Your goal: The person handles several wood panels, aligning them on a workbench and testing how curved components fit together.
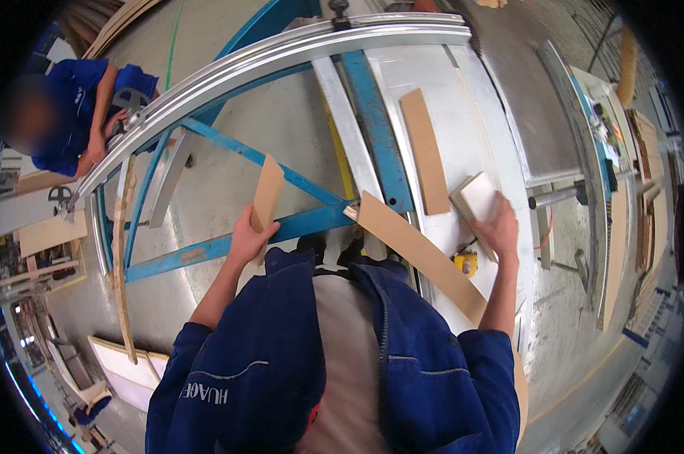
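Sleeve (484,363): the person's dark blue right sleeve and bare right forearm (502,291) cover the near end of the long, narrow, plain brown board (414,246); its full length cannot be told.
Co-worker (66,113): in dark blue at upper left, beyond the long silver metal rail (281,57); the hands are partly lost behind fittings there.
Left hand (249,236): fingers closed around the lower part of a short, flat, plain brown board (268,189), raised at a slight tilt to the left of the pale grey metal table (474,98), over the blue steel frame (198,253).
Right hand (500,227): fingers parted to the width of the white-faced, brown-edged board (476,195) on the table, thumb and fingers gripping its near right part; whether it is one piece or several stacked is hard to tell.
Yellow tool (466,263): small, between the long board and the right forearm, details unclear.
Boards: three plain brown near the hands, one held, one long, one lying flat (425,155) beyond the white-faced one.
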`<state>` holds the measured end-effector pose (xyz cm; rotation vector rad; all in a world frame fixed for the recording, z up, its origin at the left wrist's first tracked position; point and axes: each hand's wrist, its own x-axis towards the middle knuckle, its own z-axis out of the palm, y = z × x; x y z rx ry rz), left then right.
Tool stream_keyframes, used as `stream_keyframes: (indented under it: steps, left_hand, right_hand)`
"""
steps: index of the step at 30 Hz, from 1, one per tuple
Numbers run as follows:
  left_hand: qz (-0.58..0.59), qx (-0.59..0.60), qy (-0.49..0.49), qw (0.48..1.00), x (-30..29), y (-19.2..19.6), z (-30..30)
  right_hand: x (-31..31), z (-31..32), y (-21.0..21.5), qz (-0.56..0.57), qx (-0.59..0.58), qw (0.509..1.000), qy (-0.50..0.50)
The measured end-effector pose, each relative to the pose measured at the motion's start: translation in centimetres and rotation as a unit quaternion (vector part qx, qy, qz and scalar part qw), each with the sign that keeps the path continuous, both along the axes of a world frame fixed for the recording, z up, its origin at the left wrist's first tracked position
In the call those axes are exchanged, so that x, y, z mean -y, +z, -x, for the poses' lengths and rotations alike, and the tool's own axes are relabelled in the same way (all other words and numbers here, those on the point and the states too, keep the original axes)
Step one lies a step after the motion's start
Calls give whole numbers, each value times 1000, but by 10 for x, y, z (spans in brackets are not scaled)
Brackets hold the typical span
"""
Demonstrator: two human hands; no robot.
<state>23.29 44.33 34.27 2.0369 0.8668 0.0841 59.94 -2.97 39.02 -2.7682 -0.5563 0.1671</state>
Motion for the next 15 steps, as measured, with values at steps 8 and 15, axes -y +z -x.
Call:
stream_keyframes:
  steps: [8,15]
  left_hand:
    - [-26,162,-14,986,5,106,-78]
    - [108,259,-58,958,16,168,-119]
  right_hand:
    - [-133,7,122,-517,-25,854,-41]
    - [-283,75,121,-616,-244,749,8]
